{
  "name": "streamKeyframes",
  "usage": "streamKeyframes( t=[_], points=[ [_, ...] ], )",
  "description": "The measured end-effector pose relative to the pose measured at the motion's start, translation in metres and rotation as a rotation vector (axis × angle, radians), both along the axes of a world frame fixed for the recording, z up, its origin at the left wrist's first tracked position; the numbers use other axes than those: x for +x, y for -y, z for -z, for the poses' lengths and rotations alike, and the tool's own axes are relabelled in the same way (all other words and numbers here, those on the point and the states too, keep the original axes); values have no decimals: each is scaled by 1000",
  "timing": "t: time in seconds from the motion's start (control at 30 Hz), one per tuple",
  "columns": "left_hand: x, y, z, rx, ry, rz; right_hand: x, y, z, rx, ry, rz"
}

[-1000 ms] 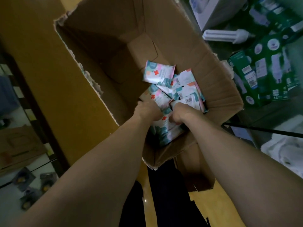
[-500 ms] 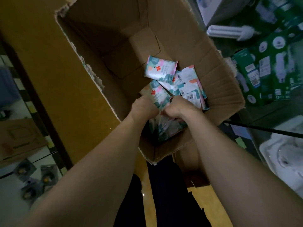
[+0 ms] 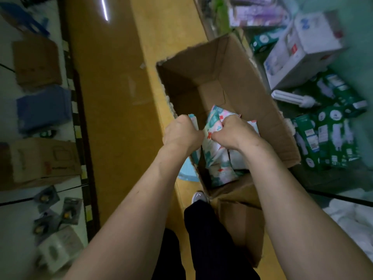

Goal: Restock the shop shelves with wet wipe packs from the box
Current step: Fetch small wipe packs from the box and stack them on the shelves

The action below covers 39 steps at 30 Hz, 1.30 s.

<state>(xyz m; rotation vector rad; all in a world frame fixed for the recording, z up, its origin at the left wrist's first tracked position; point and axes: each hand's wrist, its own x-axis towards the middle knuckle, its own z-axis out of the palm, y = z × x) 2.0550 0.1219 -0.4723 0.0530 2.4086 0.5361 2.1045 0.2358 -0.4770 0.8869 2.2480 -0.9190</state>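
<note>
So we're looking straight down into a tall open brown cardboard box point(image 3: 260, 102) standing on a yellow floor point(image 3: 121, 98). Both our hands are at its near end, gripping a bunch of soft plastic wet wipe packs point(image 3: 216, 158). The left hand point(image 3: 181, 134) has its fingers curled round the left side of the bunch, and the right hand point(image 3: 234, 132) is clamped on the right side, knuckles up. The packs are pale, whitish-pink, with teal leafy blobs and little red crosses, and they look squishy and bent where we squeeze them. They hang down inside the box opening; we can't tell if they touch the bottom. Just right of the box lie green retail cartons point(image 3: 331, 138) and a loose white tube-style lamp point(image 3: 292, 99).
</note>
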Motion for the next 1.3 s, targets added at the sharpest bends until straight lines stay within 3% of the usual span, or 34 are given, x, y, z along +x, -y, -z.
streamKeyframes(
  t=[0.57, 0.97, 1.3],
  points=[
    [-10, 200, -115, 0, -276, -394, -60, 192, -110, 103, -239, -388],
    [48, 407, -182, -100, -508, -709, -50, 408, -177, 30, -428, -730],
    [124, 556, -221, -206, -587, -925, -6, 570, -218, -30, -539, -1017]
  ],
)
